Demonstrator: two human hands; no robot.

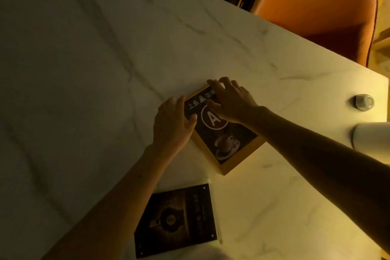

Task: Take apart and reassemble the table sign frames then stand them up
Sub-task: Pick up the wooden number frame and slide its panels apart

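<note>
Wooden sign frame (223, 133) lies flat, face up, mid table (84, 69). My left hand (172, 124) braces its left edge, fingers spread, gripping nothing. My right hand (230, 99) presses fingertips on the top corner, probably to pry it apart. Second sign (177, 219) lies near me.

Framed sign (223, 133) flat on the table (84, 69), second sign (177, 219) flat nearer the person, left of it, cup (364, 102) and bottle (371, 138) at the right edge, chair (316, 6) beyond the far edge
</note>
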